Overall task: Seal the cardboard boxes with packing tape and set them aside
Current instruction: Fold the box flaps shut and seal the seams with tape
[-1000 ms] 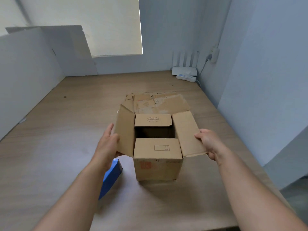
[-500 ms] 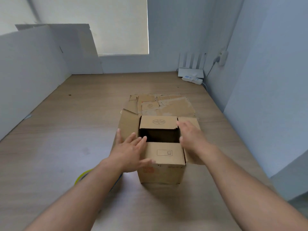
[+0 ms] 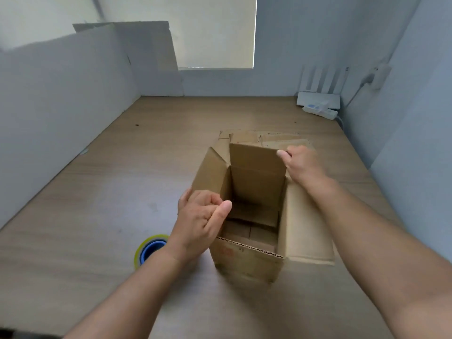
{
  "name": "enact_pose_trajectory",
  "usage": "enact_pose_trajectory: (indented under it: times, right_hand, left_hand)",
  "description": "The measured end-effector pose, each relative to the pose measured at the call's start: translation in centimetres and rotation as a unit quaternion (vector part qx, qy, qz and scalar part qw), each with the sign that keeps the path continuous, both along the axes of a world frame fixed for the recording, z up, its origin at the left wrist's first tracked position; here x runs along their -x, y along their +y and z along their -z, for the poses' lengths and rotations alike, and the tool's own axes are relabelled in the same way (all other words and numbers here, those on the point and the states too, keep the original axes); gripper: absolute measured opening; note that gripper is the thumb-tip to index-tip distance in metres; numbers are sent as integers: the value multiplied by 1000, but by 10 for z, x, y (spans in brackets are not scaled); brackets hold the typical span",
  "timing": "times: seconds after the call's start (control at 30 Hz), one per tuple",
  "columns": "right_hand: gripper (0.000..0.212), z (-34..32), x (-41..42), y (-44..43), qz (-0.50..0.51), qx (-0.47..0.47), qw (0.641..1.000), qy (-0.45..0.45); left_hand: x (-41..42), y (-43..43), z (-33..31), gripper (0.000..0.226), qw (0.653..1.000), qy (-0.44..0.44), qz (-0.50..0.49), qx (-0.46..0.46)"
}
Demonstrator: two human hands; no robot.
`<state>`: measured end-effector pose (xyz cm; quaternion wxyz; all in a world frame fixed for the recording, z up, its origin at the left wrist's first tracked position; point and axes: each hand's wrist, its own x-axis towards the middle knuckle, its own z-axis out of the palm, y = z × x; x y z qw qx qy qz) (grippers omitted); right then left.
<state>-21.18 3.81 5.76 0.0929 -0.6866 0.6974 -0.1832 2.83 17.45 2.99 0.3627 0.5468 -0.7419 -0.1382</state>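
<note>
Cardboard box (image 3: 247, 260) stands open at worktop (image 3: 97, 216) centre. The left hand (image 3: 199, 218) curls its fingers round the 9 o'clock flap (image 3: 210, 170). The right hand (image 3: 302, 165) pinches the 12 o'clock flap (image 3: 256, 165), probably to fold both shut. Tape roll (image 3: 146, 250) waits at 8 o'clock, within reach.

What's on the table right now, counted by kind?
Open cardboard box: 1
Tape roll: 1
Flattened cardboard pile: 1 (sheets can't be counted)
Router: 1
Power strip: 1
Total: 5
</note>
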Motion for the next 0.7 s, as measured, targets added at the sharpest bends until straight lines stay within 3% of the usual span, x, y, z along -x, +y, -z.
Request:
enact_pose_trajectory:
  times: [0.1, 0.17, 0.33, 0.53, 0.6, 0.7]
  right_hand:
    - [40, 0, -9, -13, 107, -21, 994, -5]
    - [44, 6, -10, -19, 149, -47, 988, -23]
    - [46, 11, -5, -17, 166, -68, 984, -18]
    - [55, -17, -10, 32, 153, -5, 985, 80]
    - [64, -21, -5, 64, 202, -6, 978, 62]
    - [78, -13, -2, 111, 269, -109, 957, -31]
  left_hand:
    - [-6, 5, -13, 41, 987, -53, -60, -138]
    - [-13, 10, -20, 84, 958, -120, -62, -253]
    - [-7, 22, -28, 116, 961, -154, -112, -203]
    - [0, 16, -35, 119, 957, -99, -155, -224]
    - [-1, 13, -35, 121, 957, -64, -153, -237]
    - [-6, 8, -32, 127, 949, 4, -133, -287]
